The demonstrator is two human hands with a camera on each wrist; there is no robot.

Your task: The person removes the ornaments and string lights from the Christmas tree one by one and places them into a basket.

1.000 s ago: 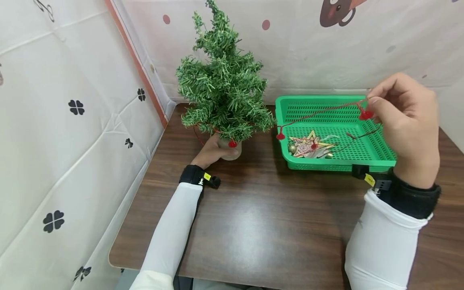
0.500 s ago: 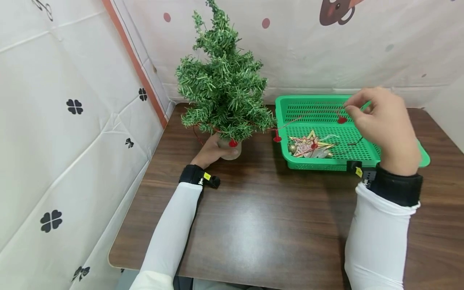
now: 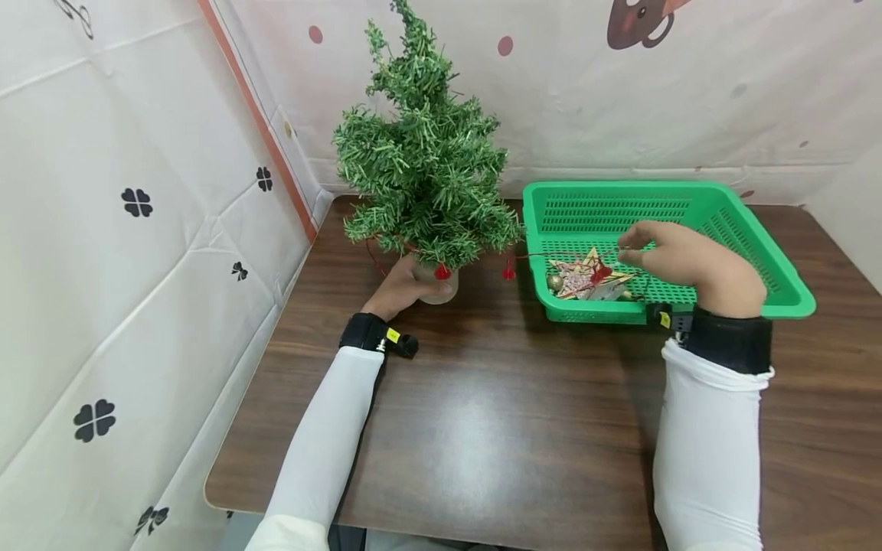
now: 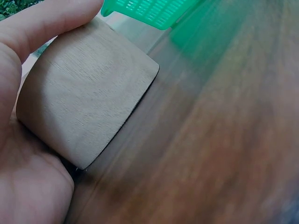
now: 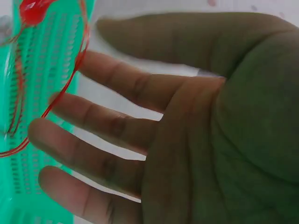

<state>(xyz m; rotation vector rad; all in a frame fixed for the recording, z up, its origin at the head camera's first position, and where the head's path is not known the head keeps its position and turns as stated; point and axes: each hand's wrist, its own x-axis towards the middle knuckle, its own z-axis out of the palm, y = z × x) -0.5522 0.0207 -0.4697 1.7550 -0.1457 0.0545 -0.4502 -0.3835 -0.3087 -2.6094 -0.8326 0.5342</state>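
Note:
A small green artificial Christmas tree (image 3: 427,161) stands upright at the back on a round wooden base (image 4: 93,88). My left hand (image 3: 398,289) grips that base, thumb across its front. A thin red string (image 5: 74,70) with red pendants runs from the lower branches rightward over the green basket (image 3: 648,311). One red pendant (image 3: 508,273) dangles beside the tree, another (image 3: 442,272) in front of the base. Above the basket is my right hand (image 3: 678,256), thumb apart from straightened fingers. The string touches its fingertips without being pinched.
Inside the basket lie a star ornament (image 3: 586,279), a gold ball (image 3: 555,283) and other small decorations. The brown wooden table (image 3: 482,413) extends toward me. A patterned cloth wall (image 3: 620,115) closes off the back, another the left side.
My right hand has come left and down over the basket, its thumb and fingers parting from the string. The string has slackened and its pendants hang lower. My left hand stays on the base.

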